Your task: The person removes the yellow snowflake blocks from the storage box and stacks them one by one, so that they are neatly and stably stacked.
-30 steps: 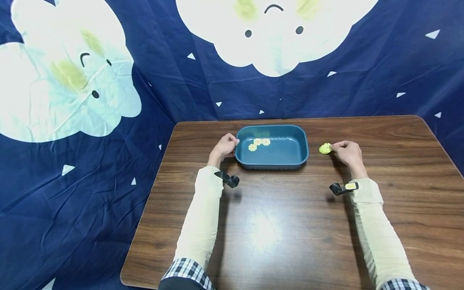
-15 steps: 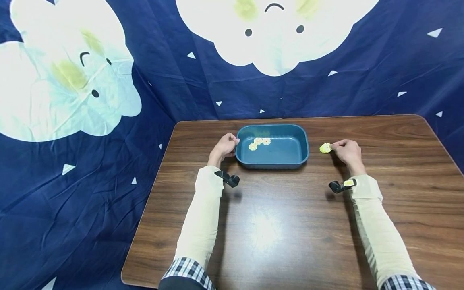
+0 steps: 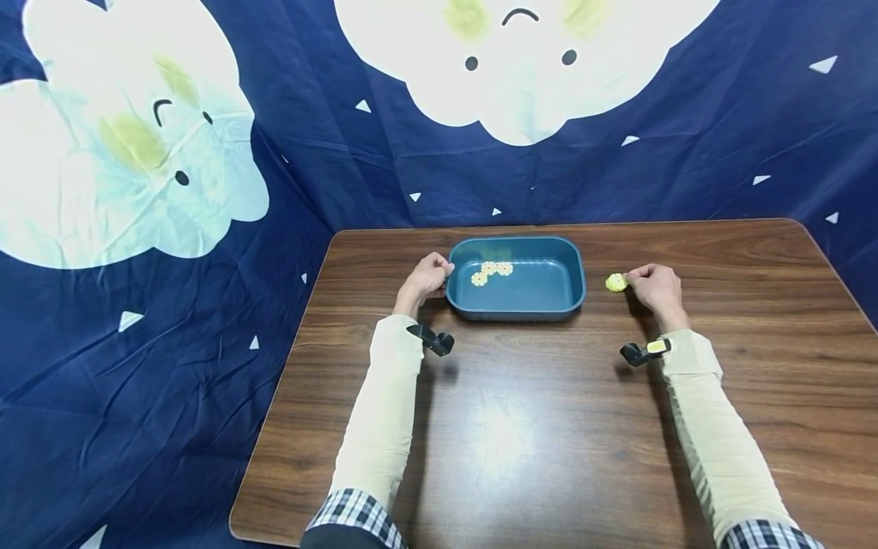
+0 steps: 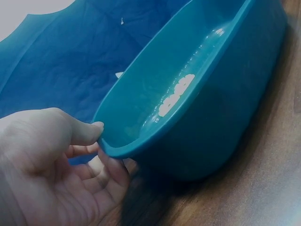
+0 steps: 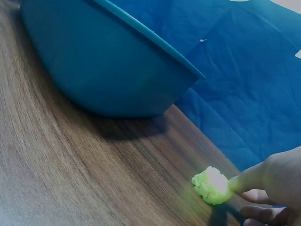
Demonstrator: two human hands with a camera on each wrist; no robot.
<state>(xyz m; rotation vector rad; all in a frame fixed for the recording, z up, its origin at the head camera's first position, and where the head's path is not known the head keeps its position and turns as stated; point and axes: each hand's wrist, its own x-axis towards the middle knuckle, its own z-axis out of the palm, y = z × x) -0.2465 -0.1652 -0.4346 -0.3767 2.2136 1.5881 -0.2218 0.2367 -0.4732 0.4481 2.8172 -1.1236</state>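
A teal rectangular plastic basin (image 3: 517,315) stands toward the back of the wooden table. My left hand (image 3: 427,276) grips its left end, with the thumb on the rim and the fingers below it in the left wrist view. On the basin's floor lie 3 pale yellow flower-shaped pieces (image 3: 504,268). To the right of the basin, my right hand (image 3: 657,291) pinches a small yellow-green ruffled piece (image 5: 211,187) with a pale face by its edge. That piece is just above or on the table; I cannot tell which. The fingertips behind it are partly hidden.
The brown wood-grain table (image 3: 535,389) has its back edge just behind the basin. A dark blue cloth (image 3: 583,183) with white clouds hangs behind and to the left. A small black camera (image 3: 439,343) sticks out from each wrist over the tabletop.
The right wrist has shifted very slightly left, while its fingers keep their pinch on the ruffled piece. The left hand and the basin stay as they were.
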